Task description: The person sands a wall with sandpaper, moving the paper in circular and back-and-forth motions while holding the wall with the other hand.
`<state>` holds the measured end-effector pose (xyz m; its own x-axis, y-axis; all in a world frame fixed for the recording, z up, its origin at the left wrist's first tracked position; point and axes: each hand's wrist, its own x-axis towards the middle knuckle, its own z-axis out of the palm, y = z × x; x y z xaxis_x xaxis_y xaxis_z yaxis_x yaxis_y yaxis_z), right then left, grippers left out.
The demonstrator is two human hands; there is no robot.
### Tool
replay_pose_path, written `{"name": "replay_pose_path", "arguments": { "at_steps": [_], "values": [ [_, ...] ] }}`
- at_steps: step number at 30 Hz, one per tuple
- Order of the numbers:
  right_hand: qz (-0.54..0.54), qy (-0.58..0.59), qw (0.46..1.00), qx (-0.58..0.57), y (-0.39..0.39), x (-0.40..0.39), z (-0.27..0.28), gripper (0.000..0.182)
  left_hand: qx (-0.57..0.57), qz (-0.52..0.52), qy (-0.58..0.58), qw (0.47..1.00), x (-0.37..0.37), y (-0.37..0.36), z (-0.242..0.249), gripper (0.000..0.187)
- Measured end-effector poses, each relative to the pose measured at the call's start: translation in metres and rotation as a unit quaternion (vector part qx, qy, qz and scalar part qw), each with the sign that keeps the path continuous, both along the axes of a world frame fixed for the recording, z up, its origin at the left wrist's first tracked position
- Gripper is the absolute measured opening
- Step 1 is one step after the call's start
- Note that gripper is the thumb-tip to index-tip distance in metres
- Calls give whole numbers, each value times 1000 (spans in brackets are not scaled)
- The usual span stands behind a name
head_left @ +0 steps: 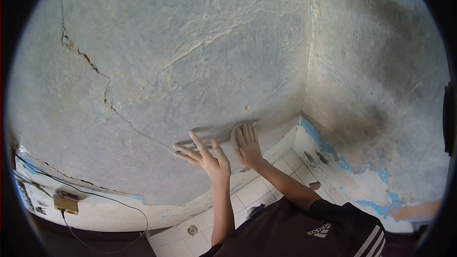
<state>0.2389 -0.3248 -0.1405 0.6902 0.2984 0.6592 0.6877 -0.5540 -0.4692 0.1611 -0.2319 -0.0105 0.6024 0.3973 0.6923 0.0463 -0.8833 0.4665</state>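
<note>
A grey, rough-plastered wall [228, 71] fills most of the head view. My left hand [212, 161] is close against its lower part, fingers spread and tips dusted grey, with nothing in it. Just to the right, my right hand [247, 146] presses on the same wall, its greyish fingers bent and held together. A grey rounded edge shows beside those fingers; I cannot tell what, if anything, lies under them. Dark shadows fall on the plaster around both hands. A small round hole [247, 107] sits above the right hand.
A jagged crack [88, 62] runs down the wall's left side. At lower left hangs a yellowish socket box [65, 203] with a black cable [114, 197]. The right-hand wall [381, 90] has peeling blue paint [320, 135]. White floor tiles [250, 191] and a drain [192, 230] lie below.
</note>
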Motion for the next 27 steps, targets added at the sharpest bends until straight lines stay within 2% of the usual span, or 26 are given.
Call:
{"name": "replay_pose_path", "arguments": {
  "at_steps": [1, 3, 5, 8, 9, 11, 12, 14, 15, 17, 18, 20, 22, 25, 27],
  "values": [
    [5, 2, 1000, -3, -5, 14, -1, 63, -3, 5, 2, 1000, 3, -7, 1, 64],
    [-92, -65, 984, 137, -17, 58, 49, 63, -42, -11, 7, 999, 9, -21, 1, 64],
    [-83, -126, 973, 177, -35, 79, 111, 63, -41, -7, 9, 999, 17, -35, -1, 64],
    [-22, -151, 979, 133, -52, 82, 138, 62, -44, -10, 7, 999, 28, -47, -4, 65],
    [-20, -155, 979, 129, -55, 83, 124, 62, -51, -13, 3, 999, 33, -52, -6, 65],
    [-6, -118, 993, -16, -56, 75, 68, 61, -56, -5, -2, 998, 40, -56, -10, 65],
    [0, -123, 992, -18, -61, 68, 49, 61, -56, 4, -2, 998, 41, -55, -12, 65],
    [22, -45, 998, 49, -66, 61, 27, 61, -53, 10, 8, 998, 39, -48, -19, 66],
    [30, -53, 997, 48, -67, 69, 38, 61, -53, 13, 21, 998, 41, -45, -21, 66],
    [-2, -171, 985, 27, -76, 81, 91, 63, -48, 18, 4, 999, 44, -44, -25, 66],
    [26, -131, 988, 76, -77, 89, 119, 65, -41, 17, -2, 999, 46, -45, -26, 66],
    [32, -150, 986, 71, -80, 98, 174, 66, -35, 38, -2, 999, 49, -47, -29, 66],
    [31, -170, 982, 77, -81, 92, 196, 66, -26, 60, 3, 998, 49, -48, -29, 66],
    [73, -134, 988, 27, -82, 81, 152, 67, -36, 61, -4, 997, 50, -51, -24, 64],
    [79, -161, 984, 11, -78, 71, 106, 66, -53, 48, -12, 997, 42, -59, -13, 62]
  ]
}}
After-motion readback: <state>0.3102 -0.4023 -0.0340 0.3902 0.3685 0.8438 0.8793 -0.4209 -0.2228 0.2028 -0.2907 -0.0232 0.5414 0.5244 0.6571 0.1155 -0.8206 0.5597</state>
